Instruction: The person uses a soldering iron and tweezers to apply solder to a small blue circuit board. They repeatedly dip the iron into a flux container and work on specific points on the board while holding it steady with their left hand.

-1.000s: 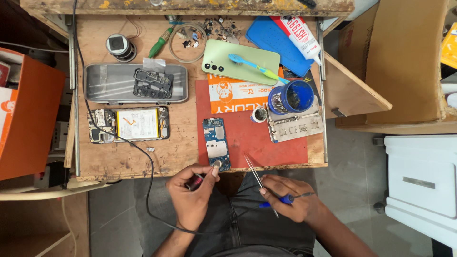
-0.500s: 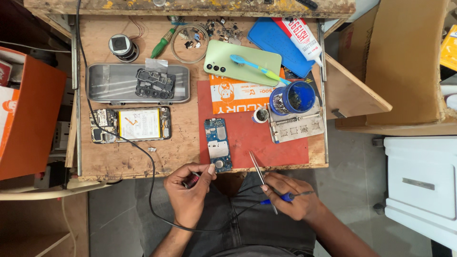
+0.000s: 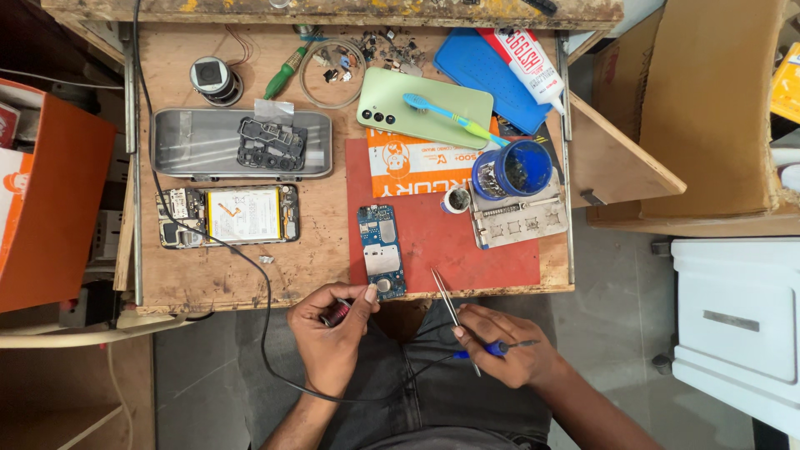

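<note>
Two hands work at the tabletop's near edge. Left hand [image 3: 333, 337], fingers closed around a corded soldering iron [image 3: 337, 313], touches the blue circuit board [image 3: 382, 250] on the red mat [image 3: 467, 242]. Right hand [image 3: 500, 354] pinches tweezers [image 3: 450, 304]. Board remains out of the opened phone [image 3: 229, 215]; reassembly remains. Compared with earlier, both hands sit slightly lower.

Person's visible body comprises a bare left hand [image 3: 332, 337] and bare right hand [image 3: 500, 354] on unsleeved forearms, no rings, watch or gloves evident, with dark grey denim trousers [image 3: 400, 392] showing a stitched seam and creased fabric across the lap.
</note>
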